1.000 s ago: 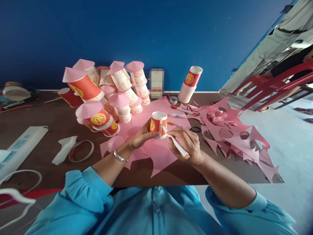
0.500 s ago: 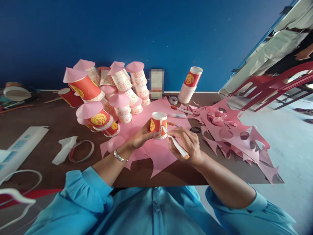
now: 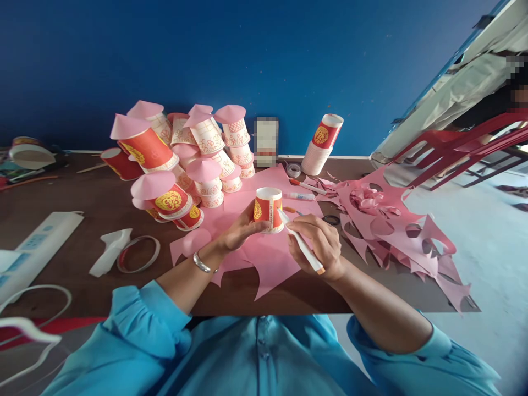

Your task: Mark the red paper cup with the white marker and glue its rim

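Note:
My left hand (image 3: 240, 232) grips a red paper cup (image 3: 263, 213) with a yellow printed emblem, its rim upward, just above pink paper. The thumb lies across the cup's front, near the pale seam strip. In my right hand (image 3: 318, 241) is a slim white knife-like tool (image 3: 304, 248) with an orange back end. Its pale pointed tip is beside the cup's right side; whether it touches the cup I cannot tell. Pink paper sheets (image 3: 272, 269) lie beneath both hands.
Cup towers with pink cone roofs (image 3: 152, 184) crowd the left back. A stack of cups (image 3: 317, 159) stands near the blue wall. Pink scraps (image 3: 396, 231) spread rightward. A tape roll (image 3: 138, 254), a glue tube (image 3: 300, 196) and a white box (image 3: 39, 247) lie on the brown table (image 3: 82, 192).
My right hand and the tool have shifted slightly right, and the tip has moved from the cup's seam strip toward its right edge. My left hand still holds the cup in place.

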`<action>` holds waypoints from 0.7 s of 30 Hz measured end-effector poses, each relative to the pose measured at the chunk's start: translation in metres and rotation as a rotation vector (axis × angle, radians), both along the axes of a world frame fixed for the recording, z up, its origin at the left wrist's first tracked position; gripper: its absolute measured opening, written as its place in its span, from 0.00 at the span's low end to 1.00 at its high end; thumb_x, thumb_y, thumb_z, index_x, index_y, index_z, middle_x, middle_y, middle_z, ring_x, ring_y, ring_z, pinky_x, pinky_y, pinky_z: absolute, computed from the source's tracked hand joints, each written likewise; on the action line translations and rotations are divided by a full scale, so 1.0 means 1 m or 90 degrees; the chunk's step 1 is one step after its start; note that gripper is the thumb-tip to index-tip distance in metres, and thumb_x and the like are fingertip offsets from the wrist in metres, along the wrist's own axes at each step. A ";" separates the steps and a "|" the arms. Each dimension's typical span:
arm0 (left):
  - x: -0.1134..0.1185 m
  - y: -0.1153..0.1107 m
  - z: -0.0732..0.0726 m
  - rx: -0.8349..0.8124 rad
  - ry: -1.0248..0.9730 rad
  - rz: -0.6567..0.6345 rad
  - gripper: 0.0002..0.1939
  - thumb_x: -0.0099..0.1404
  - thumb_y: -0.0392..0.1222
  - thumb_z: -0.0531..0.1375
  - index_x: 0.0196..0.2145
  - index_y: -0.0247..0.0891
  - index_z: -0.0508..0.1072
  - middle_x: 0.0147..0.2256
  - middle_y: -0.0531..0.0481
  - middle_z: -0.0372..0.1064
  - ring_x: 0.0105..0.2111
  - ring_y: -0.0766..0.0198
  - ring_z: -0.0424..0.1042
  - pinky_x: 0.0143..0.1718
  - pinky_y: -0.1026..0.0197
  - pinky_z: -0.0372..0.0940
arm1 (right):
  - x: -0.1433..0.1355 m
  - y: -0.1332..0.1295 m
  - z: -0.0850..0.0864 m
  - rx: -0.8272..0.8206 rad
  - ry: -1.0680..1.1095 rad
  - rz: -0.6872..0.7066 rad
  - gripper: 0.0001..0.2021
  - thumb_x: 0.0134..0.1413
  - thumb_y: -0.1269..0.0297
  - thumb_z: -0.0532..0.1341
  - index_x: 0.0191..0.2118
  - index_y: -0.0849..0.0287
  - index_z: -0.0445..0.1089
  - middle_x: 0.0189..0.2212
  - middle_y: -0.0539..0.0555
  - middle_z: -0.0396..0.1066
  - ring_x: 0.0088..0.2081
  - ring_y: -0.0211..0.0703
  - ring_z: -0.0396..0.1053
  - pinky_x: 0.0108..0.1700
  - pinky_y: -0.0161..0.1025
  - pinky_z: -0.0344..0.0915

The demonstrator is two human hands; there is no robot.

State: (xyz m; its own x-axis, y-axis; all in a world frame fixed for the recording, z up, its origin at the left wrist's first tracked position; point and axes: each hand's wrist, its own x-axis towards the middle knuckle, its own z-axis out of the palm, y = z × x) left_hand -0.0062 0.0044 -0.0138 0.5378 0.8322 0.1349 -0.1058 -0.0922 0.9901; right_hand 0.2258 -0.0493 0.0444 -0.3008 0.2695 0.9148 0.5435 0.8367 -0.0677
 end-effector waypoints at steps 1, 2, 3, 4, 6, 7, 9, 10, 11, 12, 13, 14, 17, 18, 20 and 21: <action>0.000 0.000 -0.001 0.000 -0.005 0.004 0.29 0.77 0.56 0.67 0.72 0.52 0.73 0.68 0.46 0.78 0.69 0.45 0.74 0.74 0.40 0.66 | 0.000 0.000 -0.001 0.000 -0.001 -0.005 0.14 0.73 0.73 0.64 0.60 0.57 0.73 0.37 0.55 0.82 0.35 0.47 0.84 0.37 0.41 0.83; 0.000 0.000 -0.002 -0.002 -0.010 0.006 0.29 0.77 0.56 0.66 0.72 0.53 0.73 0.69 0.47 0.77 0.71 0.44 0.73 0.75 0.40 0.66 | 0.001 0.000 -0.001 0.000 -0.003 -0.011 0.14 0.73 0.72 0.64 0.61 0.57 0.72 0.38 0.55 0.82 0.35 0.47 0.83 0.38 0.42 0.83; 0.000 0.000 -0.003 -0.006 -0.016 0.006 0.29 0.77 0.56 0.66 0.72 0.54 0.73 0.70 0.48 0.76 0.72 0.44 0.71 0.75 0.39 0.65 | 0.001 0.000 -0.002 0.002 -0.005 -0.017 0.15 0.74 0.72 0.64 0.61 0.56 0.72 0.38 0.55 0.82 0.35 0.47 0.83 0.38 0.42 0.83; 0.000 0.000 -0.003 -0.008 -0.024 0.006 0.29 0.77 0.56 0.67 0.72 0.54 0.74 0.71 0.48 0.75 0.74 0.43 0.70 0.76 0.39 0.65 | 0.001 0.000 -0.002 0.004 -0.005 -0.022 0.15 0.74 0.71 0.64 0.62 0.56 0.72 0.38 0.55 0.82 0.36 0.47 0.83 0.37 0.43 0.83; 0.001 0.000 -0.003 -0.017 -0.039 0.007 0.28 0.76 0.56 0.67 0.70 0.55 0.75 0.72 0.49 0.75 0.74 0.43 0.70 0.76 0.39 0.66 | 0.002 0.000 -0.004 0.010 -0.005 -0.031 0.15 0.75 0.71 0.63 0.62 0.55 0.73 0.39 0.55 0.82 0.36 0.47 0.83 0.37 0.42 0.83; 0.001 -0.001 -0.002 -0.023 -0.042 0.012 0.28 0.76 0.57 0.67 0.69 0.54 0.76 0.71 0.49 0.75 0.74 0.42 0.70 0.76 0.39 0.67 | 0.002 0.001 -0.004 0.012 -0.005 -0.033 0.15 0.75 0.70 0.63 0.62 0.55 0.73 0.39 0.55 0.82 0.36 0.47 0.83 0.38 0.42 0.84; 0.001 -0.002 0.000 -0.032 -0.042 0.028 0.28 0.75 0.59 0.68 0.68 0.53 0.78 0.69 0.48 0.77 0.72 0.41 0.72 0.74 0.39 0.68 | 0.002 0.001 -0.006 0.011 -0.003 -0.029 0.17 0.74 0.71 0.64 0.63 0.56 0.73 0.39 0.55 0.82 0.36 0.48 0.83 0.39 0.43 0.84; 0.002 -0.002 0.001 -0.031 -0.040 0.037 0.28 0.74 0.60 0.68 0.68 0.52 0.78 0.68 0.46 0.78 0.71 0.40 0.73 0.73 0.39 0.69 | 0.003 0.001 -0.006 0.008 -0.002 -0.025 0.18 0.74 0.71 0.64 0.64 0.56 0.73 0.39 0.55 0.82 0.37 0.48 0.83 0.40 0.43 0.84; 0.002 -0.003 0.002 -0.029 -0.038 0.046 0.29 0.74 0.61 0.68 0.68 0.52 0.78 0.67 0.46 0.79 0.70 0.39 0.74 0.72 0.39 0.69 | 0.003 0.001 -0.007 0.005 -0.001 -0.021 0.19 0.73 0.71 0.65 0.66 0.57 0.72 0.40 0.56 0.82 0.38 0.49 0.83 0.41 0.44 0.84; 0.002 -0.003 0.003 -0.024 -0.042 0.054 0.29 0.74 0.62 0.68 0.67 0.52 0.79 0.66 0.45 0.79 0.69 0.39 0.75 0.71 0.39 0.70 | 0.004 0.001 -0.007 0.002 0.001 -0.019 0.20 0.73 0.71 0.65 0.66 0.57 0.72 0.40 0.56 0.83 0.39 0.49 0.84 0.41 0.44 0.84; 0.003 -0.004 0.003 -0.022 -0.050 0.060 0.29 0.73 0.63 0.69 0.66 0.53 0.80 0.66 0.45 0.79 0.68 0.40 0.76 0.70 0.39 0.71 | 0.004 0.001 -0.008 -0.002 0.002 -0.018 0.20 0.74 0.70 0.65 0.67 0.56 0.71 0.41 0.56 0.83 0.40 0.50 0.84 0.41 0.43 0.84; 0.003 -0.004 0.004 -0.020 -0.060 0.065 0.28 0.73 0.64 0.69 0.65 0.54 0.81 0.65 0.46 0.80 0.67 0.40 0.76 0.69 0.40 0.72 | 0.004 0.001 -0.008 -0.003 0.002 -0.019 0.20 0.75 0.69 0.65 0.67 0.56 0.71 0.41 0.57 0.83 0.40 0.50 0.85 0.40 0.43 0.84; 0.005 -0.004 0.004 -0.038 -0.109 0.077 0.23 0.72 0.63 0.71 0.60 0.56 0.83 0.60 0.49 0.83 0.60 0.46 0.81 0.63 0.45 0.75 | 0.004 0.000 -0.008 -0.003 -0.004 -0.030 0.16 0.78 0.67 0.64 0.66 0.58 0.71 0.42 0.58 0.82 0.41 0.50 0.85 0.40 0.42 0.83; 0.006 -0.004 0.004 -0.052 -0.134 0.078 0.22 0.71 0.62 0.72 0.59 0.54 0.84 0.57 0.49 0.84 0.56 0.49 0.82 0.60 0.47 0.76 | 0.004 0.000 -0.007 -0.003 -0.007 -0.034 0.15 0.79 0.67 0.63 0.65 0.58 0.71 0.42 0.58 0.82 0.42 0.50 0.85 0.40 0.42 0.83; 0.007 -0.003 0.005 -0.083 -0.181 0.076 0.23 0.70 0.61 0.74 0.57 0.50 0.84 0.50 0.48 0.85 0.48 0.52 0.84 0.51 0.51 0.78 | 0.004 0.000 -0.006 -0.004 -0.009 -0.041 0.13 0.79 0.66 0.63 0.64 0.58 0.72 0.42 0.59 0.82 0.42 0.49 0.85 0.40 0.41 0.83; 0.007 -0.002 0.005 -0.101 -0.201 0.069 0.25 0.70 0.62 0.74 0.56 0.47 0.83 0.47 0.47 0.85 0.44 0.53 0.84 0.48 0.52 0.79 | 0.004 0.000 -0.006 -0.004 -0.011 -0.041 0.13 0.79 0.66 0.63 0.63 0.58 0.72 0.42 0.59 0.82 0.42 0.49 0.85 0.40 0.41 0.83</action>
State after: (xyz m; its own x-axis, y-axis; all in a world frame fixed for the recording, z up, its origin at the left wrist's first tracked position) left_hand 0.0011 0.0023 -0.0084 0.3973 0.9062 0.1450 -0.4057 0.0317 0.9135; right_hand 0.2296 -0.0491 0.0383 -0.2977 0.2952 0.9079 0.5979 0.7990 -0.0638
